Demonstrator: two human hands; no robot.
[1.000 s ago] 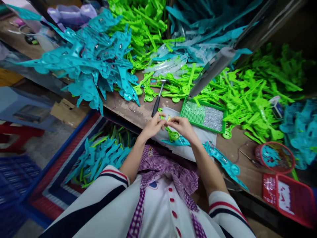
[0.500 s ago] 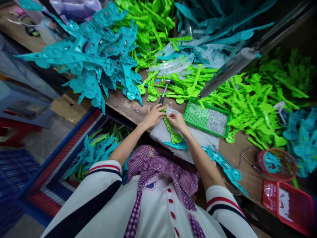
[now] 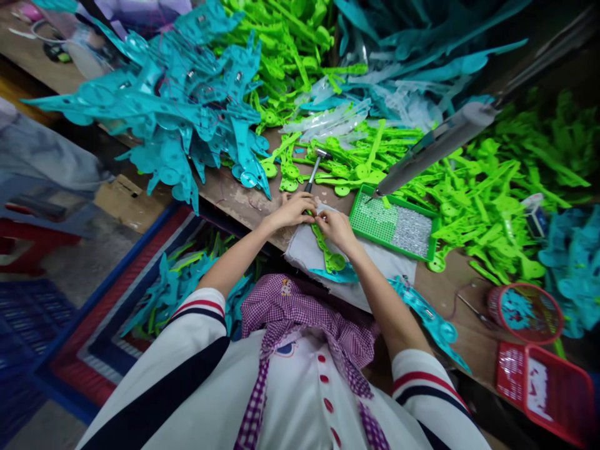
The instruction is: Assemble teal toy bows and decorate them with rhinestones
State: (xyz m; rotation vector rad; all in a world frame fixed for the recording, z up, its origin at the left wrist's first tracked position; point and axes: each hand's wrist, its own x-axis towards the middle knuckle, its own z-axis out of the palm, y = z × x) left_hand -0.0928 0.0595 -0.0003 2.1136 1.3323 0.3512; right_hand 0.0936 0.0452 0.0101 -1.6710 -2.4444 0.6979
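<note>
My left hand (image 3: 291, 211) and my right hand (image 3: 335, 227) meet over the far end of a green plastic piece (image 3: 329, 254) that lies on a white cloth (image 3: 380, 265) at the bench's front edge. Both hands have their fingers curled and pinched at that piece's tip. A teal plastic piece (image 3: 334, 275) lies under the green one. Just beyond my left hand lies a hammer (image 3: 312, 170) with a black handle. To the right of my right hand sits a green tray (image 3: 392, 222) of small silver parts.
Heaps of teal pieces (image 3: 173, 112) and green pieces (image 3: 473, 187) cover the wooden bench. A grey tube (image 3: 434, 149) slants over the tray. Red baskets (image 3: 546, 369) stand at the right. A blue-edged bin (image 3: 182, 287) of teal and green parts sits below the bench.
Both hands dropped from the air down onto the cloth and now press the green piece's tip there. The camera tilted slightly.
</note>
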